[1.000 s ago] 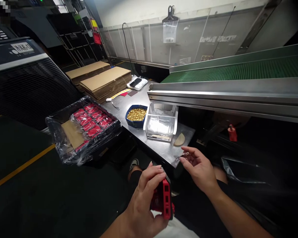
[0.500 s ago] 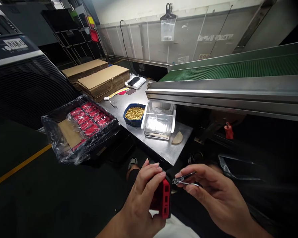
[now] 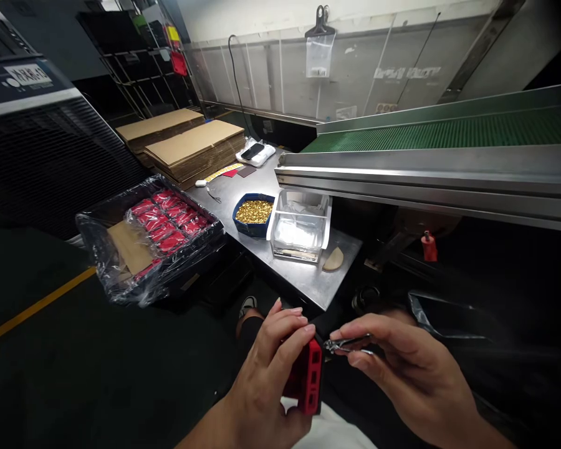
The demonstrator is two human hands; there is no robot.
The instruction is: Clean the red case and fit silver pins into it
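My left hand [image 3: 266, 368] is wrapped round a red and black plastic case [image 3: 313, 377], whose red edge with several rectangular openings faces right. Much of the case is hidden behind the fingers and palm. In my right hand [image 3: 406, 368] a nail clipper [image 3: 348, 344] is pinched between thumb and fingers. The clipper's jaws point left, right beside the upper part of the case's edge; whether they touch it I cannot tell.
Ahead is a metal table [image 3: 303, 280] with a blue tray [image 3: 254, 231] of small gold pieces and a clear bin [image 3: 299, 234]. At left stands a plastic-lined crate [image 3: 168, 262] of red wrapped parts. Cardboard stacks [image 3: 196, 143] lie behind; a green conveyor [image 3: 430, 134] slopes at right.
My right hand has squeezed the nail clipper, so its two arms sit closer together. The left hand and the case have barely moved; the view shifts slightly.
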